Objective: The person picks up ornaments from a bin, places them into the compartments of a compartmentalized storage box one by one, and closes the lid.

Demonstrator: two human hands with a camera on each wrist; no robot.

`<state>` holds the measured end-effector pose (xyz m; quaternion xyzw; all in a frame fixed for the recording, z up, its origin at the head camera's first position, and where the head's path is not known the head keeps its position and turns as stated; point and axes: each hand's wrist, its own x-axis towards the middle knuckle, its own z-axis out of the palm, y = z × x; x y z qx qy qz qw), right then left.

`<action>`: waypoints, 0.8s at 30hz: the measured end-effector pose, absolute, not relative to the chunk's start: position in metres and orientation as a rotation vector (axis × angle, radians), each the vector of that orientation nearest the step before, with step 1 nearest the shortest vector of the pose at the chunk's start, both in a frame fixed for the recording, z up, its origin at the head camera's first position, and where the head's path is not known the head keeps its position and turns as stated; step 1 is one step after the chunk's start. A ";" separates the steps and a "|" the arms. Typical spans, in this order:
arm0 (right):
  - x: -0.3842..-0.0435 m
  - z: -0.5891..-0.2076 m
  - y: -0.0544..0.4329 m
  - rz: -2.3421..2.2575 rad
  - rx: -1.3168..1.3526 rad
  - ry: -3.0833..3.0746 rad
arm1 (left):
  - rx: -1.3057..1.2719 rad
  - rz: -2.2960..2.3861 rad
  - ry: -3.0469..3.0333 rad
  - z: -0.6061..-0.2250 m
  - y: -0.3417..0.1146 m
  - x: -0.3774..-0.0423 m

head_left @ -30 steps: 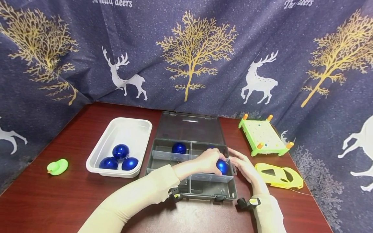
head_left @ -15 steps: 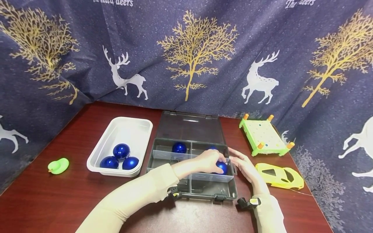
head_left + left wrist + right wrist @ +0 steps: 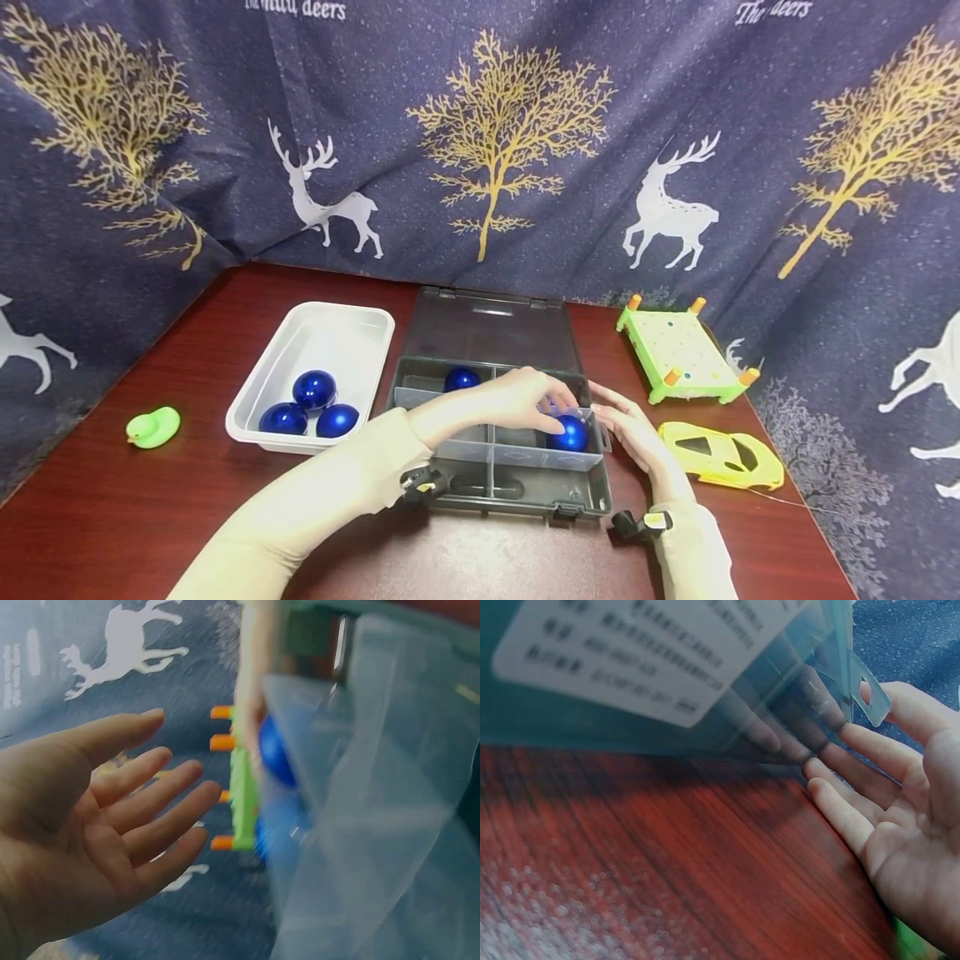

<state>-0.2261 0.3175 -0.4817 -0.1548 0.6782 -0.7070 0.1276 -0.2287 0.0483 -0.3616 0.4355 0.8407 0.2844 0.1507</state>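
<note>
Near blue ball (image 3: pixel 573 434): sits in the right-hand compartment of the middle row of the divided box (image 3: pixel 517 505), with the front divider (image 3: pixel 517 453) crossing its lower edge.
Left hand (image 3: pixel 521 398): I have it above that compartment, fingers wide and loosely bent, holding nothing; whether the thumb tip grazes the ball I cannot tell.
Right hand (image 3: pixel 633 432): at the box's right side, fingers fairly straight against the outer wall, gripping nothing.
Step in hand: as I judge it, leaving this ball settled and getting the left hand clear of it.
Left-hand path: I would lift straight up with the fingers wide, then swing; a sideways sweep could roll the ball or hook a divider.
Hazy blue ball (image 3: pixel 280 832): shows through the plastic in my left wrist view; I cannot tell its compartment, so I would give it room.
Right-hand brace: light pressure is enough, I think; a hard push could slide the box across the desk (image 3: pixel 172 508).
Yellow toy car (image 3: pixel 716 457): just beside my right wrist, so I would avoid swinging that arm outward.
</note>
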 end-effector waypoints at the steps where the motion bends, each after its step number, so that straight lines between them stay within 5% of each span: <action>1: -0.226 -0.482 0.317 -2.057 -0.443 1.980 | 1.251 0.829 2.414 -0.358 0.043 -0.230; 24: -0.225 -0.481 0.318 -2.074 -0.450 1.975 | 1.062 0.956 2.435 -0.334 -0.131 -0.288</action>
